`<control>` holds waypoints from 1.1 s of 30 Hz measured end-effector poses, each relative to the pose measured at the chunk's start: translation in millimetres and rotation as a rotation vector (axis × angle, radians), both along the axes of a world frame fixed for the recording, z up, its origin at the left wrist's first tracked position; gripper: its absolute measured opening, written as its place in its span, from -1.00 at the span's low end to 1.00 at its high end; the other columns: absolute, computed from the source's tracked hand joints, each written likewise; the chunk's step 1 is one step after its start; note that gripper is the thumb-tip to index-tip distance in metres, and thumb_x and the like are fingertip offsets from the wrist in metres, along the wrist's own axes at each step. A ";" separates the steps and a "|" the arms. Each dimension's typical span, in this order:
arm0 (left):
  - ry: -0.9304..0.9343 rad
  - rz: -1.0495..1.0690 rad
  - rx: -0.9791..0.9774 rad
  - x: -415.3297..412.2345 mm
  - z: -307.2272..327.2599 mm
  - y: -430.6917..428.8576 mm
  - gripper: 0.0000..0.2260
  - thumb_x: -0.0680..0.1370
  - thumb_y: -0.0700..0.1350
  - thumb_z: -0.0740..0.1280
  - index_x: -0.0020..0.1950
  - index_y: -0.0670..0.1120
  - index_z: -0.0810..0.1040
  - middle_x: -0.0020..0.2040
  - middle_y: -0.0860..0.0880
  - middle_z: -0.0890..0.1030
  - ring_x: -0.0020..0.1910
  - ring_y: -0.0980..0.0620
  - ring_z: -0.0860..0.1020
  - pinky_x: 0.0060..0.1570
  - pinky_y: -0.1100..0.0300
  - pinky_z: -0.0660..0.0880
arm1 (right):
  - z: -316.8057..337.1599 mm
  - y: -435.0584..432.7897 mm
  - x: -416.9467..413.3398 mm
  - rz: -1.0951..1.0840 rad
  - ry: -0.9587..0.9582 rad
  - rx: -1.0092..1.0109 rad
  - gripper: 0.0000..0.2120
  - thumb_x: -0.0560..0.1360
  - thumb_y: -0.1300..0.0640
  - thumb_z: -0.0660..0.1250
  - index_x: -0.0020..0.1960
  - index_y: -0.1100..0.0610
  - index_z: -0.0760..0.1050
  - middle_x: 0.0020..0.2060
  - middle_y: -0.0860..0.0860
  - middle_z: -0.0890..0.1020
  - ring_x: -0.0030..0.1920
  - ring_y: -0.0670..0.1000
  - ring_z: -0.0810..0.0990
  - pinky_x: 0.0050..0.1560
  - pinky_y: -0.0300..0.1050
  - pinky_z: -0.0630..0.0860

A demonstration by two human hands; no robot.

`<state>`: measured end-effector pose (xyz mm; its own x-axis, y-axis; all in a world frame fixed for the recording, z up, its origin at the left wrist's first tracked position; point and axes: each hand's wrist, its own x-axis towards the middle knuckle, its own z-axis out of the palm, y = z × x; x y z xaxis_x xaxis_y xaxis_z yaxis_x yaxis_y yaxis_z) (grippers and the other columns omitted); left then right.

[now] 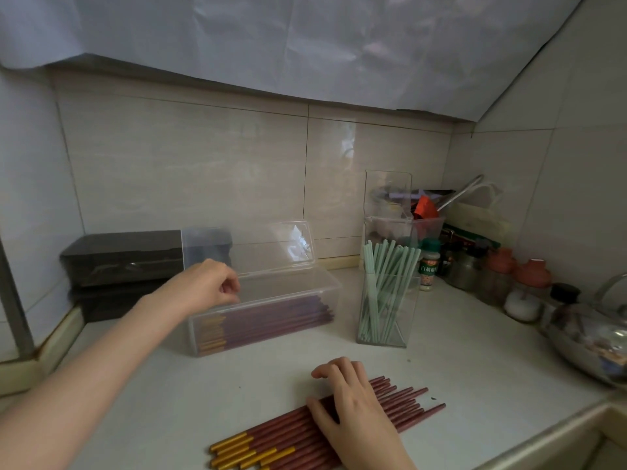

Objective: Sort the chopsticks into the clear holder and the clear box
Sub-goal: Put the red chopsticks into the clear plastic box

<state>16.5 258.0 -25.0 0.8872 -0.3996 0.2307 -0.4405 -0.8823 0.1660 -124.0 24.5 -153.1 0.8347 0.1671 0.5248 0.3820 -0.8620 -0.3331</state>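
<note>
**Red pile half sorted, green already standing**

Nearest, the right hand (353, 405) lies flat and open across the red chopsticks (271, 435) still loose on the tabletop (152, 401). Its fingers are spread over them, probably to stop them rolling and to square them up for the next pick.

Further in, the left hand (207, 286) hangs over the left end of the clear box (291, 296), fingers curled in with nothing visible between them. Whether it touches the rim is unclear. The box lid (271, 245) stands open behind it. More red chopsticks lie flat inside, gold ends left, matching the loose pile.

Just right of the box, the clear holder (409, 300) keeps the green chopsticks (390, 266) upright and leaning.

The tabletop is pale and fills a tiled corner. Black boxes (125, 259) sit back left, with jars (529, 283) and a metal kettle (590, 337) to the right. A white sheet (305, 45) hangs above.
</note>
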 end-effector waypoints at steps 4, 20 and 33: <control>-0.192 -0.039 -0.146 -36.3 -5.6 -10.5 -0.92 0.49 -0.08 0.39 -0.05 0.02 0.65 -0.12 0.08 0.63 -0.14 0.14 0.58 -0.09 0.22 0.49 | 0.3 -1.0 -0.9 0.008 0.001 -0.002 -0.52 0.42 -0.21 -0.05 0.20 -0.03 0.37 0.07 -0.20 0.33 0.10 -0.25 0.20 0.13 -0.37 0.19; 0.503 -0.198 -0.166 -110.0 -64.9 -41.2 -0.92 0.41 -0.03 0.46 -0.15 0.08 0.60 -0.23 0.14 0.61 -0.28 0.28 0.55 -0.21 0.44 0.48 | 0.5 -1.3 1.0 0.025 -0.020 0.004 -0.53 0.45 -0.21 -0.02 0.17 0.01 0.42 0.05 -0.17 0.39 0.09 -0.22 0.23 0.16 -0.32 0.17; -0.016 0.063 -0.202 -34.8 19.6 -4.0 -0.94 0.45 -0.18 0.43 -0.14 -0.03 0.62 -0.27 0.09 0.58 -0.26 0.14 0.54 -0.23 0.29 0.44 | 3.7 0.4 -2.4 -0.003 0.000 -0.031 -0.49 0.43 -0.23 -0.06 0.30 -0.06 0.25 0.17 -0.17 0.20 0.17 -0.21 0.16 0.18 -0.38 0.11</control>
